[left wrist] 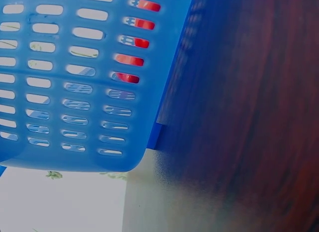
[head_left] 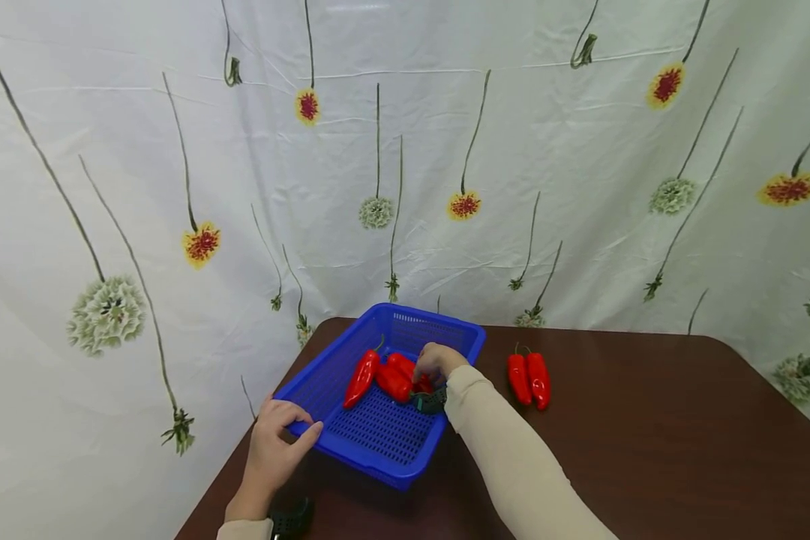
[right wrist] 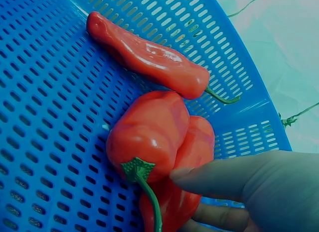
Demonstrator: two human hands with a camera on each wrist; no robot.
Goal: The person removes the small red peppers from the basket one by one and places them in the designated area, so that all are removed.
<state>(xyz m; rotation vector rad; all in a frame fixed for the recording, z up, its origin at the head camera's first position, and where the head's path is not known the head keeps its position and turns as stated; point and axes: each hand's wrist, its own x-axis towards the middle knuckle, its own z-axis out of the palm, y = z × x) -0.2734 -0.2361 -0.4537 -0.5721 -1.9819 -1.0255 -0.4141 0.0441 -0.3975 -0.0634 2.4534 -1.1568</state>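
Observation:
A blue plastic basket [head_left: 378, 461] with slotted walls stands tilted in angle on the table, and my left hand [head_left: 273, 450] grips its near left rim with thumb and fingers. The left wrist view shows only the basket's outer wall [left wrist: 79, 82], with red glimpsed through the slots. Inside the basket, my right hand [head_left: 439, 361] holds a red pepper [right wrist: 172, 207] between thumb and fingers. Against it sits a red pepper [right wrist: 149, 127] with a green stem. A longer red pepper [head_left: 362, 377] lies along the basket's left side. The right fingertips are partly hidden.
Two red peppers, one [head_left: 519, 379] beside the other [head_left: 538, 380], lie on the dark brown table [head_left: 648, 420] right of the basket. A white flower-patterned cloth [head_left: 418, 165] hangs behind the table and along its left side.

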